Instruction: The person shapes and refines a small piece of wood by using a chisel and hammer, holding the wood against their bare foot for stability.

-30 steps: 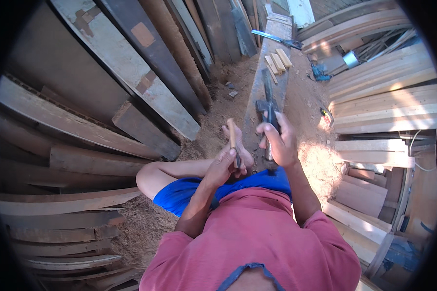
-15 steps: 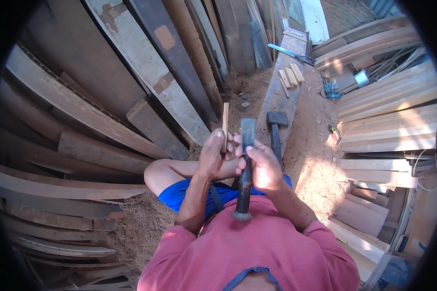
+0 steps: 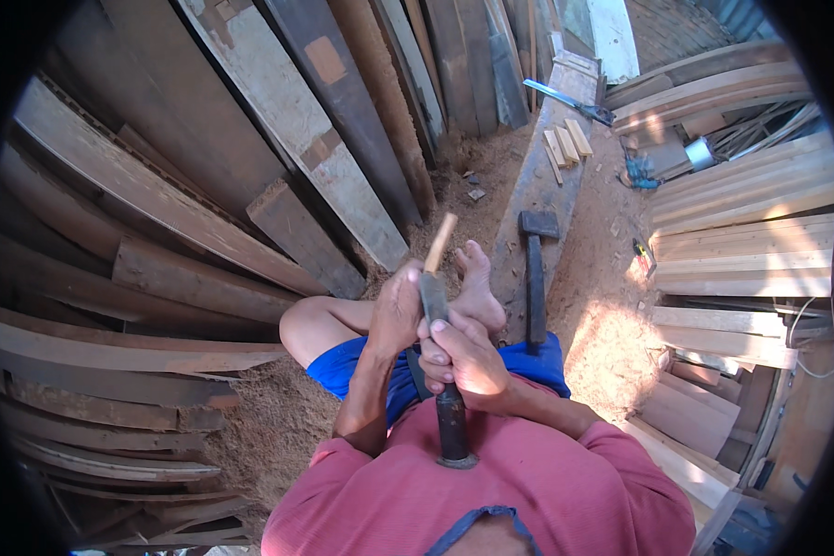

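Planks are seen leaned in rows against the wall of a woodworking yard, with lighter boards stacked at the right and sawdust spread over the floor. A long beam is laid along the floor ahead of the seated person, and a hammer is left lying on it, beside the bare foot. Short wooden offcuts and a saw are seen at the beam's far end.

At the centre, just above the lap, a chisel with a dark handle is gripped in the right hand, its fingers closed tight around the handle, the butt end pointed back toward the chest. A thin wooden stick is held by the left hand, fingers wrapped around its lower part, with the tip raised toward the beam. Stick and chisel are brought together between the two hands; the exact point of contact is hidden by the fingers.

For clean paring, it is judged that the blade should be driven away from the body and the holding hand, the stick should be braced firmly and turned a little between light strokes, and the left fingers should be kept behind the cutting edge so a slip does not reach them.
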A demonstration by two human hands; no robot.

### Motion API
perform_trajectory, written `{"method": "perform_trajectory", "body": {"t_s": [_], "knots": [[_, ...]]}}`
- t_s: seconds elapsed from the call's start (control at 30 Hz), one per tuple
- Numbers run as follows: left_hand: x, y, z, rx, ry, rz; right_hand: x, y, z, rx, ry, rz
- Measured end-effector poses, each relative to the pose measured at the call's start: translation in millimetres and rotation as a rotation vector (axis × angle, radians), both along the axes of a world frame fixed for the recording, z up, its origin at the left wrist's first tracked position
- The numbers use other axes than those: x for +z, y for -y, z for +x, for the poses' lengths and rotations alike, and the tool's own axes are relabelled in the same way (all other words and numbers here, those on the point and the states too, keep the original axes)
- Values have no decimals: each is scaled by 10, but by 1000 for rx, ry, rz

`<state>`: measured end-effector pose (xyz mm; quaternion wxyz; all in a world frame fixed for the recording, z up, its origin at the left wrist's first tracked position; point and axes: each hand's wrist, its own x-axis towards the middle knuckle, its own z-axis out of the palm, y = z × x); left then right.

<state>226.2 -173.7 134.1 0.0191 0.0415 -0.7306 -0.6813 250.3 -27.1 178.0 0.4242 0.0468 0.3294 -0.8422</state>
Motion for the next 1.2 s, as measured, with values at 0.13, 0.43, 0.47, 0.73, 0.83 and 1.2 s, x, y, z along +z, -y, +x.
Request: {"method": "perform_trajectory", "body": {"t_s": [0.13,0.43,0.47,0.73,0.83,1.2], "knots": [[52,-34,77,-14,-33,-46,20,-27,3,-9,-60,10],[95,-79,104,17,-112,-43,51,-56,14,1,-100,87],[115,-75,100,7,-96,-43,33,-65,22,-4,-135,91],[-685,-11,961,-205,200,277,259,-705,37,-430,-219,176],[-436,-149,368,17,102,506,20,-408,-237,-345,-100,158],[-248,199,-184,-62,61,378,-12,231,-135,21,26,-39]]}}
